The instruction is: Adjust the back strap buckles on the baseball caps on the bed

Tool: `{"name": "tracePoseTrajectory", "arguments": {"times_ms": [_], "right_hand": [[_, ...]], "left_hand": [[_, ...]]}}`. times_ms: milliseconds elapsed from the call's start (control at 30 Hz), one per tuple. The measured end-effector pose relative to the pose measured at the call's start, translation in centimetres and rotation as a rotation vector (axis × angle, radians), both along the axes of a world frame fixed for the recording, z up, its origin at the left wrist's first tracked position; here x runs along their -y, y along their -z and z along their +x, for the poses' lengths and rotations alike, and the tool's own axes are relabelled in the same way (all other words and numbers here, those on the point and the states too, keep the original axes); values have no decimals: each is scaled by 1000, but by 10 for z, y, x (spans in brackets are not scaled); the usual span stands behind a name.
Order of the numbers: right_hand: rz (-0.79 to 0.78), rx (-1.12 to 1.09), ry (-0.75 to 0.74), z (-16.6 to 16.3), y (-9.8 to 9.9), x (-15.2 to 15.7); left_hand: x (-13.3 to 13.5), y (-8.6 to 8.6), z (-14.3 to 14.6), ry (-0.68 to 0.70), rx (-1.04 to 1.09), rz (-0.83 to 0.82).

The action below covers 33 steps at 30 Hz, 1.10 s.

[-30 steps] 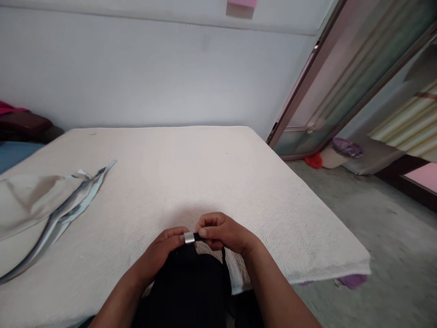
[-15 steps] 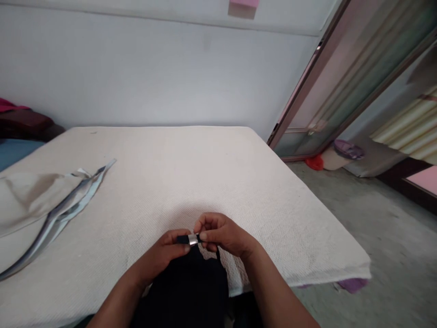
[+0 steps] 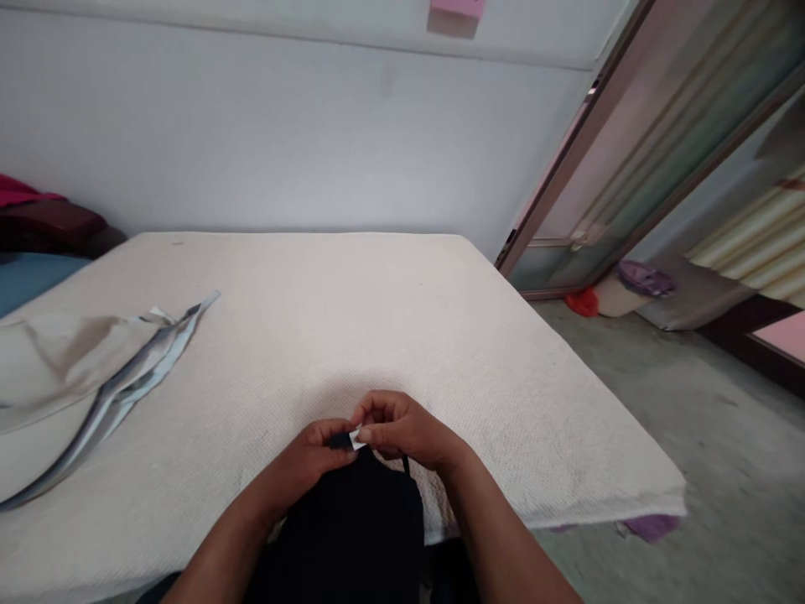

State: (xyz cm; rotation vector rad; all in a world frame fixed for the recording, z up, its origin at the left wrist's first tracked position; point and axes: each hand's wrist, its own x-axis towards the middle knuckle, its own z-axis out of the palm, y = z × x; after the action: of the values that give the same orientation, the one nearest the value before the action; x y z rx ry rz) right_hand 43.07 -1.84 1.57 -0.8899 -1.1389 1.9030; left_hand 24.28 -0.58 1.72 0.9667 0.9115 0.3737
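A dark cap [image 3: 352,528] lies at the front edge of the table, against my body, with its strap raised at the top. My left hand [image 3: 318,453] is closed on the dark strap [image 3: 340,440], thumb below and fingers above. My right hand [image 3: 402,429] pinches a small shiny silver buckle [image 3: 357,438] on that strap, its thumb covering part of it. The two hands almost meet at the buckle. Part of the strap beyond the right fingertips is hidden by the hand.
Beige caps [image 3: 63,369] with stacked brims lie on the left of the cream-covered table [image 3: 352,310]. A white wall [image 3: 283,143] stands behind it. To the right are a sliding door frame [image 3: 553,176], a bin with a purple liner [image 3: 645,278] and a red bag [image 3: 582,301] on the floor.
My right fingers have shifted left over the buckle, which is now tilted and partly covered. The gap beneath the strap has closed up. The view has moved slightly.
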Motion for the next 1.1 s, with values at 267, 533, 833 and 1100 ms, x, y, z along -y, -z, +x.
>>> {"name": "tracePoseTrajectory", "arguments": {"times_ms": [267, 533, 833, 1100], "right_hand": [[42, 44, -11, 6, 4, -2], [54, 172, 11, 1, 3, -4], [217, 209, 15, -3, 4, -4], [167, 186, -62, 3, 3, -8]], "left_hand": [[-1, -4, -7, -68, 122, 27], [3, -12, -4, -138, 61, 74], [3, -3, -3, -159, 60, -13], [5, -3, 0, -146, 134, 17]]}}
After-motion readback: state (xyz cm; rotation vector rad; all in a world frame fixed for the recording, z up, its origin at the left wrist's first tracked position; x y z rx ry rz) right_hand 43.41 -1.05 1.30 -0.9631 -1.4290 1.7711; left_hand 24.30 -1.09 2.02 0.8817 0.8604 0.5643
